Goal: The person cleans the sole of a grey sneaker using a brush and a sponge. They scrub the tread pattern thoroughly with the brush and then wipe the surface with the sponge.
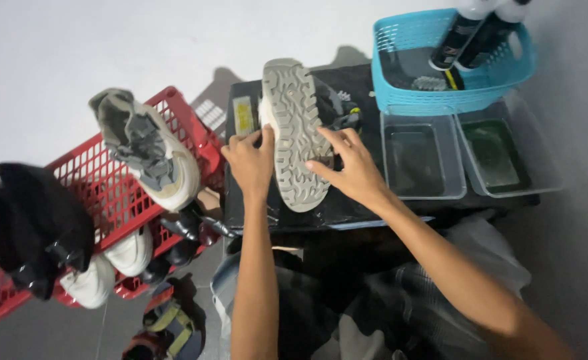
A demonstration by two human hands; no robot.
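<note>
Sole-up shoe (296,133) lies on the black table (354,207); left hand (250,160) grips its 9 o'clock edge, right hand (347,167) rests spread-fingered at 3 o'clock.

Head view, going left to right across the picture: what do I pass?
Black shoe → red basket → grey sneaker → left hand → upturned shoe sole → right hand → first clear tray → second clear tray.
</note>
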